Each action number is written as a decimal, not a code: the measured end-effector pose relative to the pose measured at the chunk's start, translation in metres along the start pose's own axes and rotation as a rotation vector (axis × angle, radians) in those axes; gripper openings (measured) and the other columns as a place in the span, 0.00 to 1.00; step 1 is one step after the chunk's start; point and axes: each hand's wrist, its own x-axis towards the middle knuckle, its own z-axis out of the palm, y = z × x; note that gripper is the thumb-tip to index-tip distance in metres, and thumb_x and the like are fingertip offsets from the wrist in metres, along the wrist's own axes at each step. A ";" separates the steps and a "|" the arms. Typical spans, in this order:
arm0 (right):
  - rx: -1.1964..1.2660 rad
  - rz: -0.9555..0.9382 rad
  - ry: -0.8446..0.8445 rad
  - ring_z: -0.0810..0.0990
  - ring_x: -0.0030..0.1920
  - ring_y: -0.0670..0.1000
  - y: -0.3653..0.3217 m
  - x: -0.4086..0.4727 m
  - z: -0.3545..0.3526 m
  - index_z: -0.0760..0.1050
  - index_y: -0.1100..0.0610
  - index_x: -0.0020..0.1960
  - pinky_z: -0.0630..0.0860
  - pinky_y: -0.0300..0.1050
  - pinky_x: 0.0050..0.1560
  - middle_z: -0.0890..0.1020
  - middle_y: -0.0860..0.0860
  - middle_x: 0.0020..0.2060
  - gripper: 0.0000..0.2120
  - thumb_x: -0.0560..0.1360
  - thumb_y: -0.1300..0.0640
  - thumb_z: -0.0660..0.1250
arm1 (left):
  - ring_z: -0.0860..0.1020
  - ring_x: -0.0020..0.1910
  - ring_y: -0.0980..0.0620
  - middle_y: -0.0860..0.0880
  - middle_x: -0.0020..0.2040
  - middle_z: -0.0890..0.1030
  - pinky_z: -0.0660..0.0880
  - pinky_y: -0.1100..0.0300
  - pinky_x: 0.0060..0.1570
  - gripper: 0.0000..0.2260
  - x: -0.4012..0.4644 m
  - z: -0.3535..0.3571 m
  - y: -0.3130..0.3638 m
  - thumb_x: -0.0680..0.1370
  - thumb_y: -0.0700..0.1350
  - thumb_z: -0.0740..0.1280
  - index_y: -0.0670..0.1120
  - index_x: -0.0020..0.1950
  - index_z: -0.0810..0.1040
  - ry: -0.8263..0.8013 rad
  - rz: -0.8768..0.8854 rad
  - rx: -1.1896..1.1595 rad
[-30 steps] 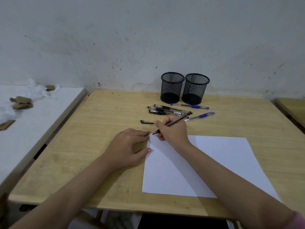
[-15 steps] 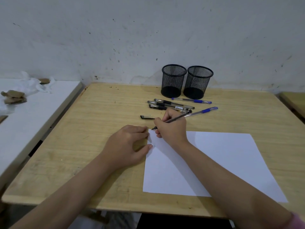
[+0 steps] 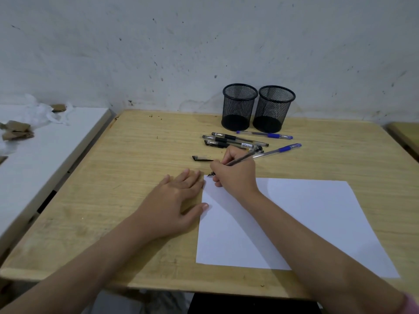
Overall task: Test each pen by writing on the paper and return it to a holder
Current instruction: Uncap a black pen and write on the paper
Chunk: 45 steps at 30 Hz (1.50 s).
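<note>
A white sheet of paper (image 3: pixel 306 223) lies on the wooden table (image 3: pixel 136 177). My right hand (image 3: pixel 235 175) grips a black pen (image 3: pixel 243 157) with its tip at the paper's top left corner. My left hand (image 3: pixel 174 202) lies flat beside the paper's left edge, fingers spread, thumb touching the sheet. A black pen cap (image 3: pixel 201 158) lies just beyond my hands. Further back lie several black pens (image 3: pixel 231 141) and two blue pens (image 3: pixel 265 134) (image 3: pixel 283 149). Two black mesh holders (image 3: pixel 239 107) (image 3: pixel 273 109) stand by the wall; both look empty.
A white surface (image 3: pixel 45 155) adjoins the table on the left, with crumpled paper and cardboard scraps (image 3: pixel 17 130) on it. Another wooden table edge (image 3: pixel 405 137) shows at the far right. The stained wall rises right behind the holders.
My left hand has flattened, its fingers now stretched out beside the paper. My right hand keeps the pen at the sheet's corner. The view has shifted slightly.
</note>
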 end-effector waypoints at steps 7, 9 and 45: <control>-0.020 -0.010 -0.013 0.76 0.21 0.49 0.000 0.001 0.000 0.64 0.58 0.29 0.74 0.41 0.22 0.71 0.55 0.22 0.16 0.69 0.69 0.67 | 0.49 0.75 0.57 0.58 0.74 0.55 0.52 0.48 0.71 0.31 -0.001 -0.001 -0.001 0.73 0.65 0.52 0.53 0.73 0.60 -0.036 -0.006 0.017; -0.026 -0.007 -0.022 0.77 0.21 0.51 0.000 0.000 -0.001 0.64 0.57 0.28 0.73 0.40 0.21 0.71 0.54 0.21 0.17 0.69 0.68 0.68 | 0.50 0.75 0.56 0.57 0.75 0.56 0.52 0.47 0.71 0.31 -0.001 -0.001 0.001 0.73 0.64 0.52 0.52 0.73 0.60 -0.041 -0.008 0.023; -0.043 -0.083 0.082 0.75 0.20 0.50 0.007 0.002 0.000 0.62 0.56 0.28 0.75 0.50 0.23 0.69 0.55 0.20 0.18 0.68 0.70 0.67 | 0.57 0.74 0.53 0.54 0.74 0.63 0.59 0.44 0.68 0.31 0.001 -0.004 0.004 0.72 0.63 0.53 0.50 0.71 0.66 -0.020 -0.010 0.062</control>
